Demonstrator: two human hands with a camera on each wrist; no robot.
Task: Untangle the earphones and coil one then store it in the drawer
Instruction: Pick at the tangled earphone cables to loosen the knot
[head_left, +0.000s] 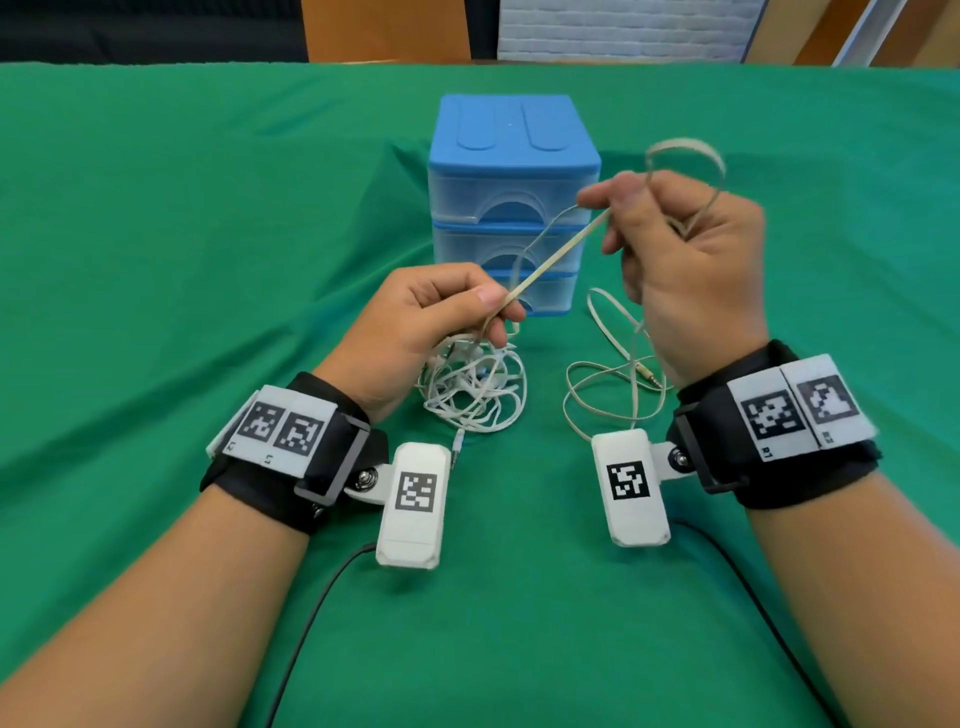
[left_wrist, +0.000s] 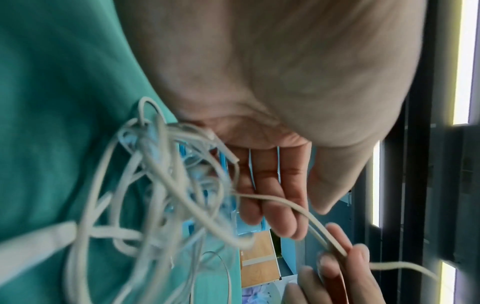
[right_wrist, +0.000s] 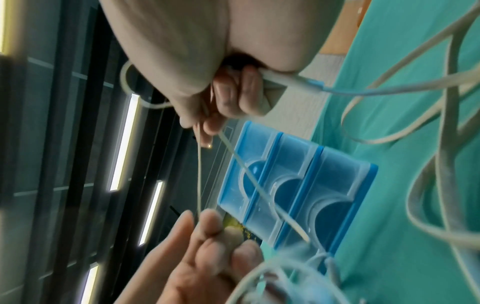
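Observation:
A tangle of white earphone cables (head_left: 472, 389) lies on the green cloth in front of a small blue three-drawer unit (head_left: 511, 156), whose drawers are all shut. My left hand (head_left: 501, 306) hovers above the tangle and pinches one cable between thumb and forefinger. That cable (head_left: 556, 254) runs taut up to my right hand (head_left: 608, 218), which grips it with curled fingers; a loop (head_left: 685, 150) stands above the knuckles. In the left wrist view the cable (left_wrist: 298, 211) crosses my left fingers (left_wrist: 272, 195). The right wrist view shows the cable (right_wrist: 246, 170) stretched across the drawer unit (right_wrist: 298, 195).
A loose length of cable (head_left: 613, 384) with a jack plug (head_left: 652, 376) trails on the cloth below my right wrist. A black wire (head_left: 311, 613) runs from the left wrist camera toward me. Green cloth (head_left: 156, 234) covers the table all around.

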